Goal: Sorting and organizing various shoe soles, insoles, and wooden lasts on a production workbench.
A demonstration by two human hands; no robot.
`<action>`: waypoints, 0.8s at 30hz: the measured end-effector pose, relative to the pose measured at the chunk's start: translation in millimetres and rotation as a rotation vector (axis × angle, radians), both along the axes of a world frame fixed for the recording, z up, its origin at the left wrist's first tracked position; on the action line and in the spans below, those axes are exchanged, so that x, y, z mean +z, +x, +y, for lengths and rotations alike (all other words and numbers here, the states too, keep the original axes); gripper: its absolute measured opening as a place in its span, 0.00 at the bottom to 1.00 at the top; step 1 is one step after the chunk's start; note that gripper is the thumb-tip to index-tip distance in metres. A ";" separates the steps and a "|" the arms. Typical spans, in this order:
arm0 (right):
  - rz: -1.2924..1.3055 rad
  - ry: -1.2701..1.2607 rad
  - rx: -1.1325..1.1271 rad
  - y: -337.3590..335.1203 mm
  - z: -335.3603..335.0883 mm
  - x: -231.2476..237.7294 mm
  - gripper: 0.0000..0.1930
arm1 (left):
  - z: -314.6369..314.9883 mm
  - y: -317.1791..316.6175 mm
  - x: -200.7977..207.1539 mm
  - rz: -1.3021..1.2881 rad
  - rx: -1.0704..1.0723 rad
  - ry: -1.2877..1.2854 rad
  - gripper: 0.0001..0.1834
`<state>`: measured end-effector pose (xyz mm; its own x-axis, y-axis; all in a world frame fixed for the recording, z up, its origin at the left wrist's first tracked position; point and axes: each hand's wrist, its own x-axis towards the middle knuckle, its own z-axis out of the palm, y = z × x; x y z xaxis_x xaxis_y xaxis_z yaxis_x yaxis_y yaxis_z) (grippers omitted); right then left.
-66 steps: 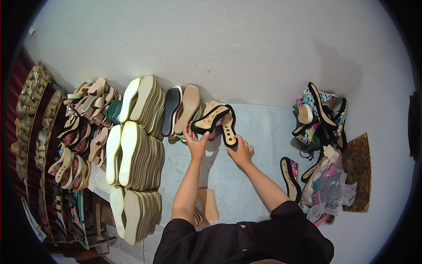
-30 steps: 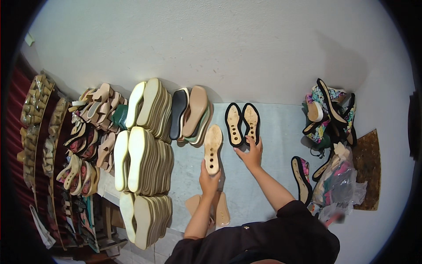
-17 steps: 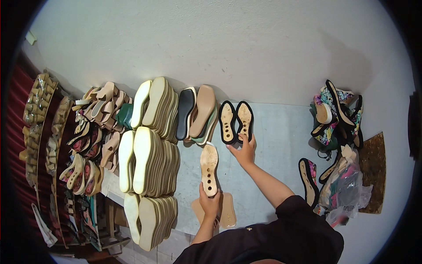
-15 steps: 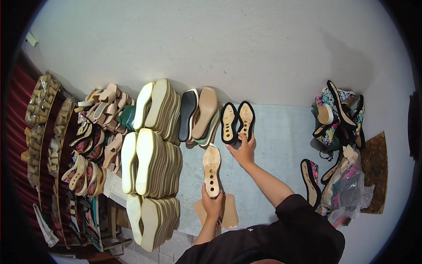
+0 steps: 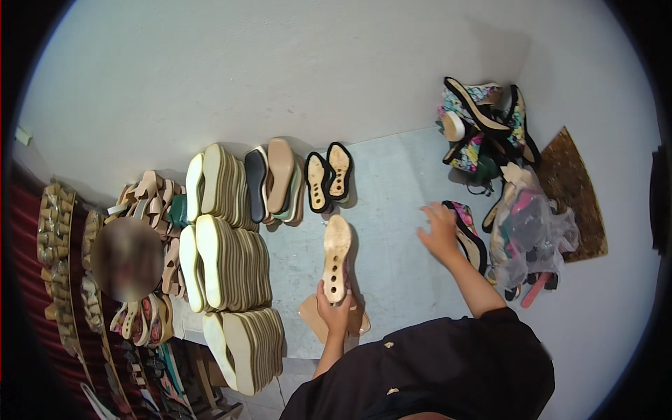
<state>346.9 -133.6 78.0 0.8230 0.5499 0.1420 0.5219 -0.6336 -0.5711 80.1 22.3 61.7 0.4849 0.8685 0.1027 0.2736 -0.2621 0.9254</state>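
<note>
My left hand (image 5: 334,313) is closed around the heel end of a pale wedge sole (image 5: 337,241) with several dark holes along it, held over the table. Below that hand lie tan insoles (image 5: 313,316), partly hidden by it. My right hand (image 5: 441,236) has its fingers apart, beside a black-rimmed wedge sole with a floral side (image 5: 474,245); whether it touches the sole I cannot tell. Toward the wall, a pair of black-rimmed soles with holes (image 5: 317,183) stands side by side on the table.
Tall stacks of cream insoles (image 5: 234,259) line the left, with dark and tan insoles (image 5: 281,171) behind. Floral wedge soles (image 5: 477,105) are heaped at the far right, near a clear plastic bag (image 5: 526,231) and a brown board (image 5: 581,203). Sandals and heel racks (image 5: 54,241) stand far left.
My right hand has left the pair of black-rimmed soles and moved right to the floral wedge sole. My left hand keeps the pale sole. The whole view has shifted and tilted.
</note>
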 end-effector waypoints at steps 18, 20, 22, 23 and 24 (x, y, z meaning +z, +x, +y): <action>0.436 0.364 -0.184 -64.8 -33.7 -60.1 0.32 | -70.5 27.5 -23.9 0.048 -0.220 -0.017 0.43; 0.569 0.365 -0.080 -50.5 -37.7 -61.0 0.34 | -70.8 19.7 -29.6 0.049 -0.243 0.027 0.43; 0.641 0.380 0.097 -33.9 -41.6 -46.5 0.35 | -68.1 8.1 -30.6 0.058 -0.222 0.057 0.43; 0.672 0.297 0.214 -17.5 -47.7 -36.4 0.35 | -66.8 5.0 -29.9 0.061 -0.220 0.085 0.43; 0.554 0.127 0.327 -8.7 -49.3 -13.8 0.34 | -63.7 -1.0 -29.9 0.063 -0.202 0.084 0.43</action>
<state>338.1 -182.9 64.3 0.5861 0.7913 -0.1742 0.2836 -0.4017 -0.8707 79.0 -41.4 31.7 0.6556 0.7430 0.1344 0.2645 -0.3927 0.8808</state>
